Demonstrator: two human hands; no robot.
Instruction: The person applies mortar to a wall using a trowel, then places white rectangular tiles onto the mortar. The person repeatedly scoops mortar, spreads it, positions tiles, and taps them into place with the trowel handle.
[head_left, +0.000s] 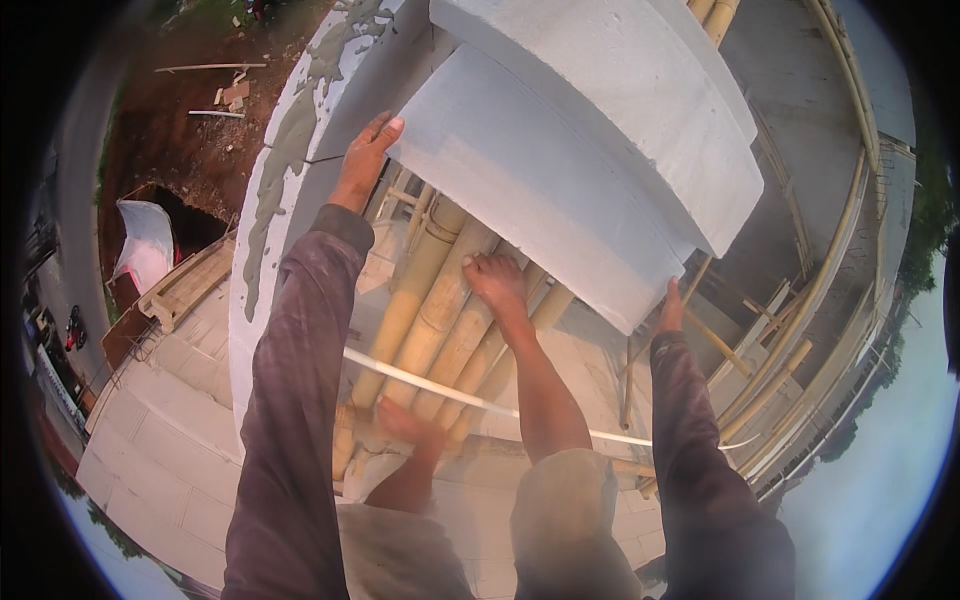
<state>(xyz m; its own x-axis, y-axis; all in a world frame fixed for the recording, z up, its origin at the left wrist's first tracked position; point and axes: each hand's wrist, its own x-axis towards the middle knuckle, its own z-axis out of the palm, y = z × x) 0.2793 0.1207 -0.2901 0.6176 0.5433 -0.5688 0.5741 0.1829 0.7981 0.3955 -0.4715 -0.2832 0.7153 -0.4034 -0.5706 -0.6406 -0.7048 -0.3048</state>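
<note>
A large pale lightweight concrete block (530,190) spans the space between my hands. My left hand (368,160) presses its left end, thumb on the near face and fingers toward the end. At the lower right corner, my right hand (670,308) grips the other end, most of its fingers hidden. Just beyond the held block is another thick white block (640,90); whether they touch I cannot tell. On the left runs a white block wall (262,250), its top carrying uneven grey mortar (288,150).
My bare feet rest on bundled bamboo poles (435,285). A thin white pipe (450,392) crosses over them. Bamboo scaffolding (850,200) stands at the right. Far below on the left lie red soil (165,130) and a road (75,180). A wooden trough-like piece (185,285) sits lower left.
</note>
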